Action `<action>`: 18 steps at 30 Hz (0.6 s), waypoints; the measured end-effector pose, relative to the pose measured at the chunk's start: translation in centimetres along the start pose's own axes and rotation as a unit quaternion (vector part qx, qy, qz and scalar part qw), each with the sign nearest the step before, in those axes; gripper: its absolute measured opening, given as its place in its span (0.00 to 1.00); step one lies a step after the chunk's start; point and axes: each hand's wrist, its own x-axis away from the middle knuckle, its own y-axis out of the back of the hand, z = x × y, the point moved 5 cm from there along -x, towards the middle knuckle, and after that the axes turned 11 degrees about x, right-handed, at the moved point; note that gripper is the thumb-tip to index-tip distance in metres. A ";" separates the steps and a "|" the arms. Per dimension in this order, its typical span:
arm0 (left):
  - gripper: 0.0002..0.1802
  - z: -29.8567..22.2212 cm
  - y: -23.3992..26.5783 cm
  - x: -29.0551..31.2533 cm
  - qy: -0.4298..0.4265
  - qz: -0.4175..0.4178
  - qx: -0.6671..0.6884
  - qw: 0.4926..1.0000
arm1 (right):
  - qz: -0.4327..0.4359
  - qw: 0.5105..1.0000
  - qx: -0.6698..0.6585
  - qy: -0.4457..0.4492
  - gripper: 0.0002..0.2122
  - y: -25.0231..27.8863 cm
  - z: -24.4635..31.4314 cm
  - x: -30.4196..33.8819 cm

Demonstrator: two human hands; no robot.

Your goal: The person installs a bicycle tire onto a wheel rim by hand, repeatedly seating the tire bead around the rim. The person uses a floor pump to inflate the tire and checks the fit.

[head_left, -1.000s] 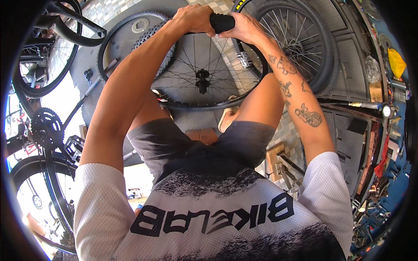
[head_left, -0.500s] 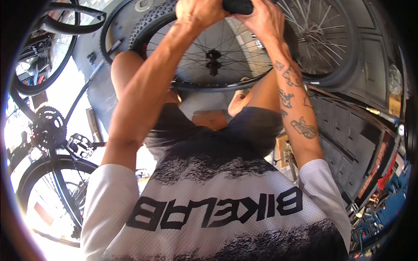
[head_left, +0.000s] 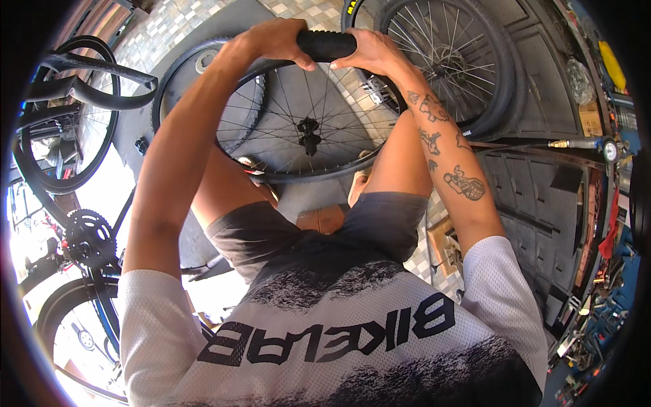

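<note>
A bicycle wheel stands between my bare legs, its black hub (head_left: 308, 136) and thin dark spokes facing up toward me. Both hands wrap over the far top part of its black knobby tyre (head_left: 327, 45). My left hand (head_left: 279, 39) grips it from the left, the thumb on the near sidewall. From the right, my right hand (head_left: 371, 51) is closed around the same tyre, thumb also on the near side. A short stretch of tread shows between the hands. The fingertips are hidden behind the tyre.
Another wheel (head_left: 444, 64) with pale spokes and a disc rotor leans at the right. Bicycle parts, including a crankset (head_left: 89, 236) and a dark frame (head_left: 102, 91), stand at the left. A gauge (head_left: 610, 150) and many tools lie along the right edge. Behind is a tiled floor (head_left: 203, 17).
The view has shifted, so hands and wheel appear lower and further left. My hands are further apart on the tyre, with more tread visible between them.
</note>
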 end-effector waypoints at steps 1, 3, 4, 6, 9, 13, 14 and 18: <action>0.40 -0.4 -0.2 -0.2 -0.005 -0.031 -0.012 0.999 | -0.034 0.999 0.002 0.005 0.41 0.0 0.2 0.2; 0.39 -0.9 -0.5 0.0 0.004 -0.074 -0.012 0.997 | -0.138 0.989 -0.013 0.043 0.41 0.6 0.9 1.3; 0.39 -1.2 -0.4 0.3 0.019 -0.091 -0.002 0.996 | -0.106 0.994 0.020 0.015 0.43 0.4 0.5 2.0; 0.38 -2.0 -0.1 1.1 0.041 -0.099 0.001 0.994 | -0.110 0.992 -0.022 -0.061 0.40 1.5 -1.0 4.2; 0.36 -4.2 0.4 3.4 0.050 -0.095 0.002 0.994 | -0.074 0.988 -0.076 -0.115 0.40 3.2 -1.7 7.5; 0.30 -6.8 0.9 10.7 -0.021 -0.247 0.047 0.968 | -0.224 0.974 -0.017 0.013 0.31 7.5 2.2 11.0; 0.30 -6.9 0.2 12.6 0.008 -0.260 0.054 0.964 | -0.239 0.970 -0.005 0.040 0.29 8.2 3.5 11.3; 0.37 -8.9 -4.0 20.1 0.058 -0.335 0.102 0.935 | -0.225 0.960 0.056 0.154 0.33 8.9 7.7 12.0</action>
